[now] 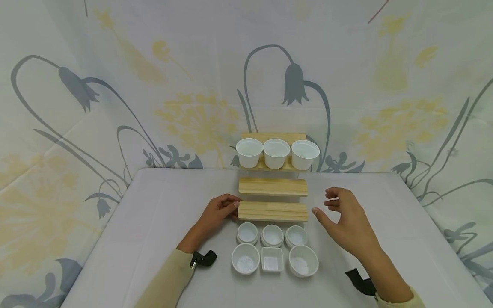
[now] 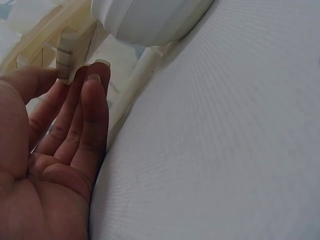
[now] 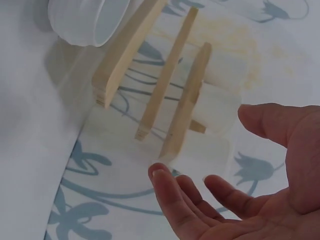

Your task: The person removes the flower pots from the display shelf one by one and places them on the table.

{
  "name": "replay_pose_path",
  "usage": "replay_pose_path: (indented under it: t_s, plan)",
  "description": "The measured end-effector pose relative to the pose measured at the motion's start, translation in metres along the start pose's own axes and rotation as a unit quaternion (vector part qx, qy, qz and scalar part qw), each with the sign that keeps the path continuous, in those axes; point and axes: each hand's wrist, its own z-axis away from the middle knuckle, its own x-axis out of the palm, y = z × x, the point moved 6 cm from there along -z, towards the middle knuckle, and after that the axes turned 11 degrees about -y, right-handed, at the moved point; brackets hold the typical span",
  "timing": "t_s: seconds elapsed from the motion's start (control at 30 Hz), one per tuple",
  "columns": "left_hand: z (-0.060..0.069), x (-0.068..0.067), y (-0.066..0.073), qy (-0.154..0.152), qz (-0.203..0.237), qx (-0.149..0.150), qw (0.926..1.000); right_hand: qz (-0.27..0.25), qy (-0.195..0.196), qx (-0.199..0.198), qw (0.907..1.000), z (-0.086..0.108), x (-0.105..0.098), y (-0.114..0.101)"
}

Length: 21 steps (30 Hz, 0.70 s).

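Observation:
A tiered wooden shelf with pale boards [image 1: 273, 211] stands at the middle of the table. My left hand [image 1: 221, 211] pinches the left end of its lowest board between thumb and fingers; the left wrist view shows the board's end [image 2: 67, 55] there. My right hand [image 1: 346, 222] hovers to the right of the shelf, fingers spread and a little bent, holding nothing. On the top tier stand three white cups [image 1: 276, 153] in a row. In the right wrist view the boards [image 3: 170, 85] lie apart from my right fingertips.
In front of the shelf stand three small white pots [image 1: 272, 235]. Nearer to me are two round white bowls [image 1: 245, 259] with a square white dish [image 1: 272, 260] between them. A white cloth [image 1: 173, 188] covers the table, and a flower-patterned curtain [image 1: 215, 64] hangs behind.

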Motion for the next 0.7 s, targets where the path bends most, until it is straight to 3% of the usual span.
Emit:
replay_pose_path:
  t_s: [0.43,0.7]
  plan:
    - [0.000,-0.001,-0.002,0.006,0.001,-0.008,1.0000,-0.003,0.028,0.010,0.9996,-0.010,-0.005,0.008]
    - [-0.001,-0.001,-0.002,0.000,-0.001,-0.004,1.0000,-0.019,0.057,-0.008,0.9981,-0.024,-0.009,0.008]
